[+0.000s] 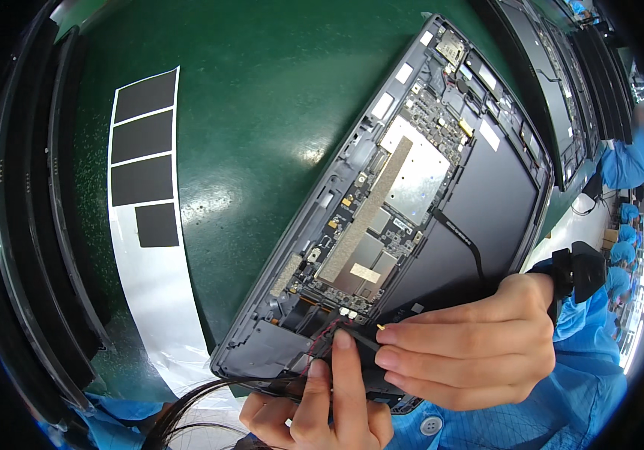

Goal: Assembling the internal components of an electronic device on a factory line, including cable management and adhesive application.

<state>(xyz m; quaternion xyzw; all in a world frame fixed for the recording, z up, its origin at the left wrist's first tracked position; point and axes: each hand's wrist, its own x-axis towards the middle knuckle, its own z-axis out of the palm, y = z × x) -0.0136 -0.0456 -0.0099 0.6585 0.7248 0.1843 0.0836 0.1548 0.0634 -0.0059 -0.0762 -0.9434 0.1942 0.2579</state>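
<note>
An opened dark grey tablet-like device (284, 259) lies slanted before me, its long circuit board (423, 161) exposed. My right hand (479, 349) is closed around a slim dark tool (367, 340), whose end points at the near part of the case. A small yellowish tip (381, 327) shows beside those fingertips. Two fingers of my left hand (329, 405) are stretched out and apart, pressing beside thin red wires (322, 339) and two small white connectors (348, 312). Its other fingers are curled at the near edge. What lies beneath the pressing fingertips is hidden.
A white backing strip (160, 315) with several black rectangular stickers lies on the green table (262, 75) at left. Dark panels stand along the far left (59, 187). More open devices (539, 75) line the right side. Blue-clad people (629, 161) are at the far right.
</note>
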